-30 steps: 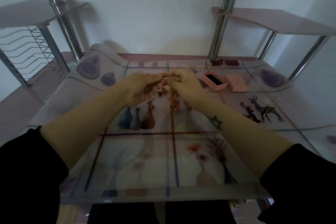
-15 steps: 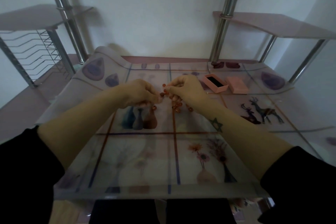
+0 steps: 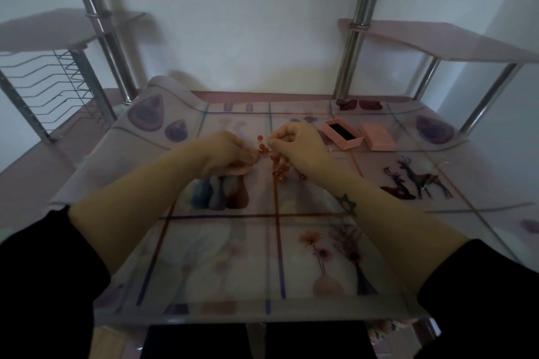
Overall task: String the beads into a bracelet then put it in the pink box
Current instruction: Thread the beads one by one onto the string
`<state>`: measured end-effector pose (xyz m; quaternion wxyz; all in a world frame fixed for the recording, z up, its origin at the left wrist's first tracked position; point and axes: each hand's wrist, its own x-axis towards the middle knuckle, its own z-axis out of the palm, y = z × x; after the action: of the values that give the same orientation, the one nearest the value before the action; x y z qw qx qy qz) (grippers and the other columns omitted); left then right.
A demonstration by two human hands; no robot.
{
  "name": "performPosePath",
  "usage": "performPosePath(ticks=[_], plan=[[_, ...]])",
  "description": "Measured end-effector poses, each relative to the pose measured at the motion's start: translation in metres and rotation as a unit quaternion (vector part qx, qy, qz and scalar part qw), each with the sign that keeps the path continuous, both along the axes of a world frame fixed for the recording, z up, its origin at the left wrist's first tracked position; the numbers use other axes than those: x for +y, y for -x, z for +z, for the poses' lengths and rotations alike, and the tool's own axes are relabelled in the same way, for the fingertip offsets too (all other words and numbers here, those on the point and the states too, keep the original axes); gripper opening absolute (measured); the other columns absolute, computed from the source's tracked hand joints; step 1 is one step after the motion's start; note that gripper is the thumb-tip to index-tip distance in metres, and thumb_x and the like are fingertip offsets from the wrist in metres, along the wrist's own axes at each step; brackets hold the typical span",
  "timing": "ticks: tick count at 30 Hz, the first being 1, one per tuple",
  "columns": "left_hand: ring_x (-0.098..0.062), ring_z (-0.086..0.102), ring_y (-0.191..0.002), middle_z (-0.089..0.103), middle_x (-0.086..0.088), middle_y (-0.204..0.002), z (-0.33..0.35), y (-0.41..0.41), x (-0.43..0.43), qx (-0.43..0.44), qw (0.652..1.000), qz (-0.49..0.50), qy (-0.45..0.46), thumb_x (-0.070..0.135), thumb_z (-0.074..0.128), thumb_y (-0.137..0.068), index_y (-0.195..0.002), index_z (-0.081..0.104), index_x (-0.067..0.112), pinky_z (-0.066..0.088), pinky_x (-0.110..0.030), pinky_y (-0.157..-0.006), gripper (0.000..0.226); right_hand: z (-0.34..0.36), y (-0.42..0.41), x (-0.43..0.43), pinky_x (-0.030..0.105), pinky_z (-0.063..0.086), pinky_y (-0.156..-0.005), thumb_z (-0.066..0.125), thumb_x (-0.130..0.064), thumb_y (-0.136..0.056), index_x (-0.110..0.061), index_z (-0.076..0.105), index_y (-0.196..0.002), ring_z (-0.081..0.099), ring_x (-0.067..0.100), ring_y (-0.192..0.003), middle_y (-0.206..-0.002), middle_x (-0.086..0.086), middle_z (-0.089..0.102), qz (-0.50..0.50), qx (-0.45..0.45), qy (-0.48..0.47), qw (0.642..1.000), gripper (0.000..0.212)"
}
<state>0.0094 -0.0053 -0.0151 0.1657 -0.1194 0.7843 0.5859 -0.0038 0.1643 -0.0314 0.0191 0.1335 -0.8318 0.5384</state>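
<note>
1. Near the frame's centre, the left hand [image 3: 226, 154] is curled, its fingers [image 3: 250, 158] drawn narrowly together at the orange beads [image 3: 264, 149]; a grip cannot be told.
2. The right hand [image 3: 300, 146] is pinched shut above the beads, more of which lie on the worktop [image 3: 221, 256] beneath it.
3. The pink box [image 3: 342, 134] is seen open, right of centre, beside its lid [image 3: 378, 141].

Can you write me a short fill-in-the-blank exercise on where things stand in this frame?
1. The pink box sits open with a ____ lining showing inside.
2. Its lid lies on the table to the ____ of the box.
3. The beads between the left hand and the right hand are ____ in colour.

Missing words: black; right; orange-red
</note>
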Motion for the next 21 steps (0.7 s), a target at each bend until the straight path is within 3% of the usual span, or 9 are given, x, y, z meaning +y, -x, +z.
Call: performPosePath(ticks=[5, 8, 10, 14, 18, 21], plan=[[-0.017, 0.068, -0.088, 0.071, -0.013, -0.101, -0.004, 0.005, -0.002, -0.067, 0.975, 0.058, -0.205, 0.002, 0.058, -0.091, -0.104, 0.067, 0.000, 0.058, -0.020, -0.061, 0.017, -0.004, 0.004, 0.002, 0.021, 0.051, -0.055, 0.070, -0.015, -0.084, -0.017, 0.064, -0.080, 0.057, 0.002, -0.051, -0.066, -0.002, 0.064, -0.021, 0.040, -0.009, 0.999, 0.008], [-0.019, 0.073, -0.077, 0.074, -0.016, -0.089, -0.005, 0.007, -0.005, -0.086, 0.953, 0.069, -0.283, -0.001, 0.058, -0.089, -0.097, 0.068, -0.003, 0.058, -0.021, -0.059, 0.013, -0.007, 0.007, 0.001, 0.023, 0.052, -0.060, 0.072, -0.016, -0.083, -0.016, 0.065, -0.080, 0.058, 0.004, -0.058, -0.065, -0.004, 0.063, -0.024, 0.060, -0.016, 0.998, 0.007], [-0.019, 0.074, -0.072, 0.074, -0.018, -0.082, -0.007, 0.009, -0.007, -0.088, 0.945, 0.073, -0.305, -0.002, 0.059, -0.088, -0.092, 0.067, -0.005, 0.057, -0.021, -0.056, 0.010, -0.010, 0.008, 0.000, 0.023, 0.053, -0.061, 0.072, -0.016, -0.082, -0.020, 0.065, -0.078, 0.059, 0.003, -0.059, -0.066, -0.003, 0.065, -0.018, 0.069, -0.022, 0.997, 0.009], [-0.020, 0.074, -0.075, 0.074, -0.019, -0.085, -0.010, 0.013, -0.011, -0.093, 0.941, 0.075, -0.316, -0.001, 0.062, -0.086, -0.092, 0.068, -0.006, 0.057, -0.021, -0.056, 0.010, -0.013, 0.010, -0.005, 0.010, 0.046, -0.050, 0.071, -0.015, -0.081, -0.026, 0.061, -0.072, 0.056, -0.004, -0.052, -0.061, -0.008, 0.063, -0.030, 0.097, -0.045, 0.994, 0.017], [-0.019, 0.073, -0.073, 0.074, -0.018, -0.083, -0.013, 0.012, -0.014, -0.093, 0.942, 0.067, -0.316, -0.001, 0.062, -0.084, -0.076, 0.075, -0.004, 0.057, -0.020, -0.055, 0.016, -0.017, 0.011, -0.008, 0.019, 0.051, -0.054, 0.070, -0.018, -0.079, -0.029, 0.059, -0.071, 0.058, 0.005, -0.057, -0.064, -0.005, 0.064, -0.031, 0.129, -0.082, 0.988, 0.017], [-0.018, 0.073, -0.070, 0.074, -0.017, -0.081, -0.012, 0.010, -0.015, -0.091, 0.942, 0.070, -0.316, -0.001, 0.062, -0.082, -0.070, 0.076, -0.003, 0.057, -0.020, -0.054, 0.018, -0.019, 0.010, -0.008, 0.018, 0.050, -0.051, 0.070, -0.019, -0.079, -0.031, 0.057, -0.070, 0.059, 0.006, -0.057, -0.063, -0.005, 0.063, -0.030, 0.152, -0.102, 0.983, 0.019]])
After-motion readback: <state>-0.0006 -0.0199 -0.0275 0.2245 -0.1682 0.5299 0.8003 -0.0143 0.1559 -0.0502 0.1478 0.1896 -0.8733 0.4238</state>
